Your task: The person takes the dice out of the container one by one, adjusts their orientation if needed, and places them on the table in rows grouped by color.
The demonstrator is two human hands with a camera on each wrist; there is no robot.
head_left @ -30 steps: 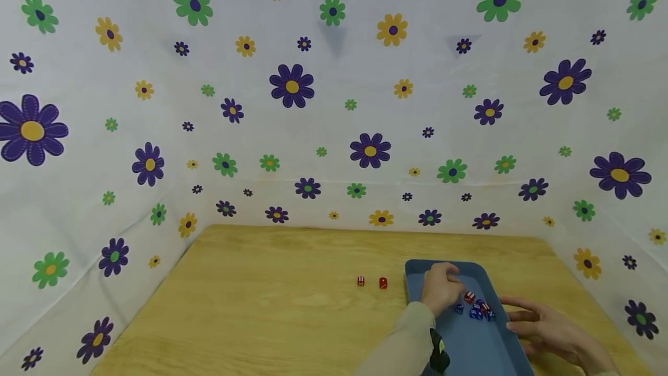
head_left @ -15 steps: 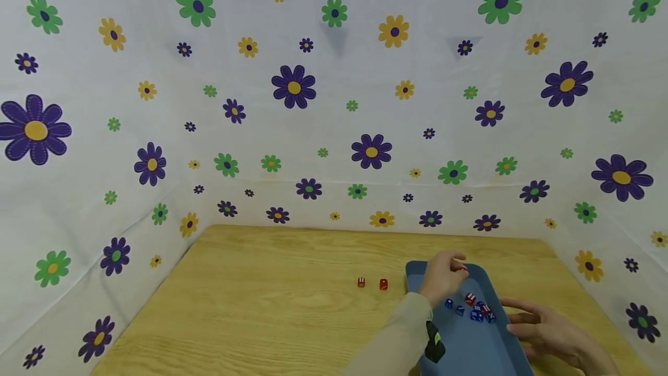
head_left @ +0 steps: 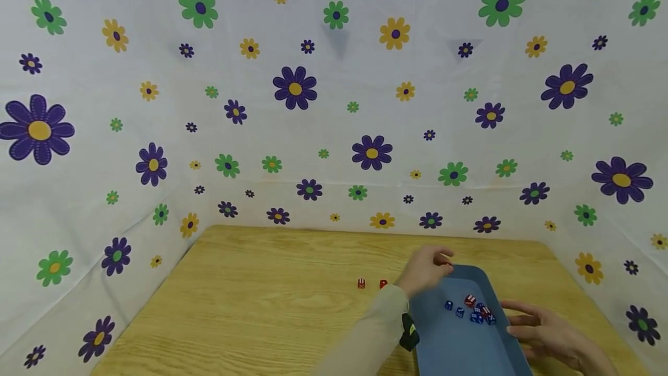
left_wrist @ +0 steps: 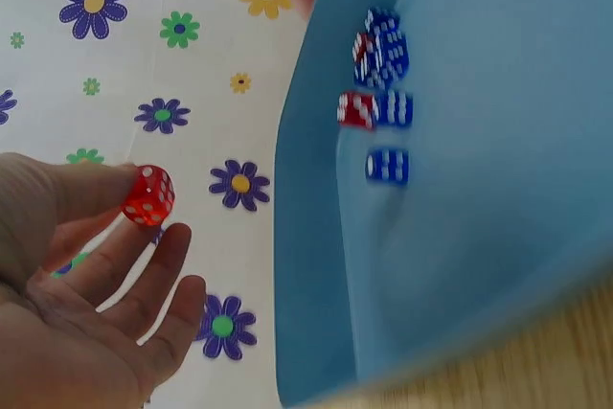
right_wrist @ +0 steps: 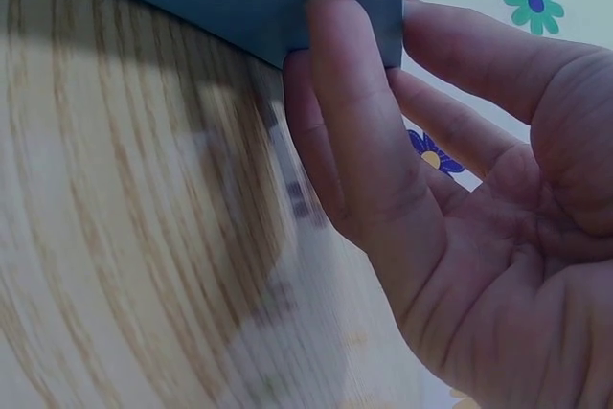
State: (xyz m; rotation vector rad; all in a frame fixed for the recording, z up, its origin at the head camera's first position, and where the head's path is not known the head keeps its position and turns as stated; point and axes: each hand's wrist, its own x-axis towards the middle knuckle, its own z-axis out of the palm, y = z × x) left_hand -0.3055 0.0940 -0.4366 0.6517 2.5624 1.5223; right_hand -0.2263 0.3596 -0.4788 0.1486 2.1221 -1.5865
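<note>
My left hand (head_left: 425, 268) is over the far left corner of the blue tray (head_left: 443, 353). Between thumb and forefinger it pinches a red die (left_wrist: 148, 195), the other fingers spread loosely. Inside the tray several blue dice (head_left: 460, 312) lie with red ones (head_left: 470, 300), most bunched near the right wall. On the table left of the tray sit two more red dice, one (head_left: 361, 283) fully visible and one (head_left: 383, 283) partly behind the left wrist. My right hand (head_left: 548, 332) rests against the tray's right side, its fingers touching the outer wall and thumb by the rim.
The wooden table (head_left: 261, 306) extends to the left of the tray. A white cloth (head_left: 334, 126) printed with flowers encloses the table at the back and both sides. A black band (head_left: 409, 332) is around the left wrist.
My left hand has risen from among the dice in the tray and moved left across the tray's left edge, carrying the red die. The right hand stays at the tray's side.
</note>
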